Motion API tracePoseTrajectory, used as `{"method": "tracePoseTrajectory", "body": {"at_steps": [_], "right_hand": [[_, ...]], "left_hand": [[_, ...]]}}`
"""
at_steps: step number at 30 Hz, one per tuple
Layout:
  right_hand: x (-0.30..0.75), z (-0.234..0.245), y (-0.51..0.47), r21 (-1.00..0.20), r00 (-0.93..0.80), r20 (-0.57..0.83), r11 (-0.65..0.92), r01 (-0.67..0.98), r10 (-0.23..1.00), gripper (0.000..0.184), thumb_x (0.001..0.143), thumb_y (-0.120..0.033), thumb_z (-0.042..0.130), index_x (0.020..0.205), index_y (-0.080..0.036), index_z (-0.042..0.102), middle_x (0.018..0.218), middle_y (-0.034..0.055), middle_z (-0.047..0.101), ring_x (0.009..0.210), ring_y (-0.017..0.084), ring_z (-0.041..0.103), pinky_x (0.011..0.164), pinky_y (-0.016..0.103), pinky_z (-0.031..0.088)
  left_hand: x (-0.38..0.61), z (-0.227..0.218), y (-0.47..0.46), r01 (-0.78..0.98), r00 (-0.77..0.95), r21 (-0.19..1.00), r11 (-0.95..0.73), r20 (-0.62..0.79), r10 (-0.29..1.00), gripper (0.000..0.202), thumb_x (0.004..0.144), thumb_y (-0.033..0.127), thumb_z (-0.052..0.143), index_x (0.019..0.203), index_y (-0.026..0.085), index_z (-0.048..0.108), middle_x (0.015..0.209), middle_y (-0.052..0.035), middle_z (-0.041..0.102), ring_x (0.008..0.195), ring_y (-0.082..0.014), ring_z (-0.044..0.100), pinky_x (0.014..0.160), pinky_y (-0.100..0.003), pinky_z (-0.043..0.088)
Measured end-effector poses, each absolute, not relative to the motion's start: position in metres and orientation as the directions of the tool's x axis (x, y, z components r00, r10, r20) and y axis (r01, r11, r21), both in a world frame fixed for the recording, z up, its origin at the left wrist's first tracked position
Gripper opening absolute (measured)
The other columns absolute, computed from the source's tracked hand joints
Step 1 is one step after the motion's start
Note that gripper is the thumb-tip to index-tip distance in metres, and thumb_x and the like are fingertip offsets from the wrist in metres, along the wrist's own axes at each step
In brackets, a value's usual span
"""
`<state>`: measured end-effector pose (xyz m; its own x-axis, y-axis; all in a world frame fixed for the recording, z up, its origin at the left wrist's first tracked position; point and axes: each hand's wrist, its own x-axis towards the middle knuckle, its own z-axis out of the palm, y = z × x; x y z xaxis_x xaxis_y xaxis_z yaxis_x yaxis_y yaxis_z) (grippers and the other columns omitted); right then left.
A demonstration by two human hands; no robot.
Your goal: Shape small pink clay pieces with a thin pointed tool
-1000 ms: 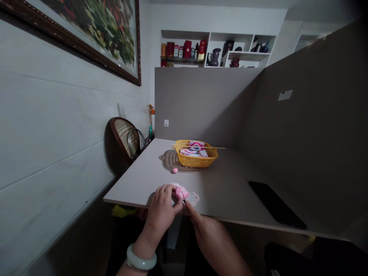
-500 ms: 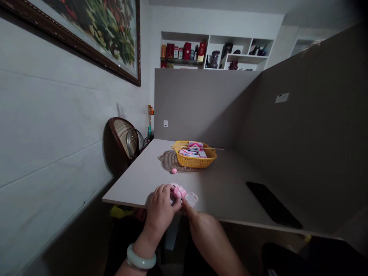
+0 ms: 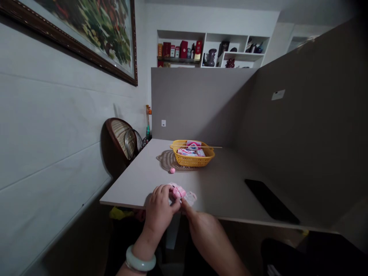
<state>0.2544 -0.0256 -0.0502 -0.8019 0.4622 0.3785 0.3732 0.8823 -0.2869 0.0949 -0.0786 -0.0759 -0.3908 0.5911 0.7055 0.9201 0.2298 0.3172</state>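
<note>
My left hand (image 3: 159,209), with a pale jade bangle (image 3: 140,261) on its wrist, grips a small pink packet (image 3: 177,191) in crinkled clear plastic (image 3: 189,198) near the table's front edge. The fingertips of my right hand (image 3: 205,235) meet the packet's lower edge from the right. Part of the packet is hidden by my fingers. A small pink ball (image 3: 172,170) lies on the table farther off, beside a woven round mat (image 3: 166,161). On the mat stands a yellow plastic basket (image 3: 192,160) holding pink-and-white packets.
A thin wooden skewer (image 3: 195,146) lies across the basket. A black phone or tablet (image 3: 271,201) lies on the right of the grey table (image 3: 132,191). Grey partitions (image 3: 201,103) stand behind and to the right, and a round mirror (image 3: 120,138) stands at the left.
The whole scene has shifted slightly left in view as my head turned. My hands stay together on the packet, with the right hand a little closer in.
</note>
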Motion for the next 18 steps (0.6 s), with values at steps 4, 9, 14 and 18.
{"method": "tracePoseTrajectory", "body": {"at_steps": [4, 9, 14, 18], "right_hand": [[0.266, -0.061, -0.027, -0.252, -0.813, 0.335, 0.877, 0.409, 0.476, 0.064, 0.09, -0.004, 0.036, 0.152, -0.02, 0.042, 0.088, 0.0096, 0.079, 0.067, 0.017, 0.073, 0.063, 0.021, 0.053], [0.289, -0.067, -0.028, -0.212, -0.832, 0.241, 0.864, 0.456, 0.499, 0.064, 0.089, -0.006, 0.039, 0.151, -0.022, 0.044, 0.081, 0.0064, 0.078, 0.069, 0.018, 0.073, 0.062, 0.02, 0.052], [0.261, -0.063, -0.02, -0.218, -0.813, 0.26, 0.852, 0.476, 0.521, 0.04, 0.102, -0.028, 0.049, 0.141, -0.023, 0.051, 0.106, 0.0077, 0.072, 0.084, 0.019, 0.071, 0.073, 0.031, 0.057], [0.249, -0.065, -0.015, -0.209, -0.806, 0.283, 0.853, 0.478, 0.52, 0.034, 0.097, -0.038, 0.062, 0.125, -0.018, 0.06, 0.111, 0.006, 0.067, 0.081, 0.016, 0.067, 0.069, 0.035, 0.058]], "left_hand": [[0.095, -0.075, -0.079, 0.92, -0.392, 0.319, 0.23, 0.716, 0.577, 0.016, 0.082, 0.022, 0.066, 0.097, 0.02, 0.06, 0.097, -0.0059, 0.07, 0.095, -0.0251, 0.067, 0.083, -0.038, 0.053], [0.097, -0.074, -0.079, 0.919, -0.391, 0.33, 0.215, 0.707, 0.589, 0.012, 0.085, 0.021, 0.063, 0.096, 0.02, 0.059, 0.096, -0.0056, 0.07, 0.094, -0.0243, 0.065, 0.084, -0.038, 0.053], [0.097, -0.076, -0.074, 0.908, -0.419, 0.341, 0.244, 0.699, 0.58, 0.012, 0.087, 0.024, 0.063, 0.097, 0.02, 0.06, 0.098, -0.0065, 0.07, 0.094, -0.0241, 0.065, 0.083, -0.038, 0.053], [0.094, -0.076, -0.077, 0.916, -0.395, 0.348, 0.197, 0.708, 0.585, 0.015, 0.086, 0.022, 0.065, 0.1, 0.019, 0.061, 0.1, -0.0066, 0.07, 0.097, -0.0245, 0.065, 0.086, -0.039, 0.054]]}}
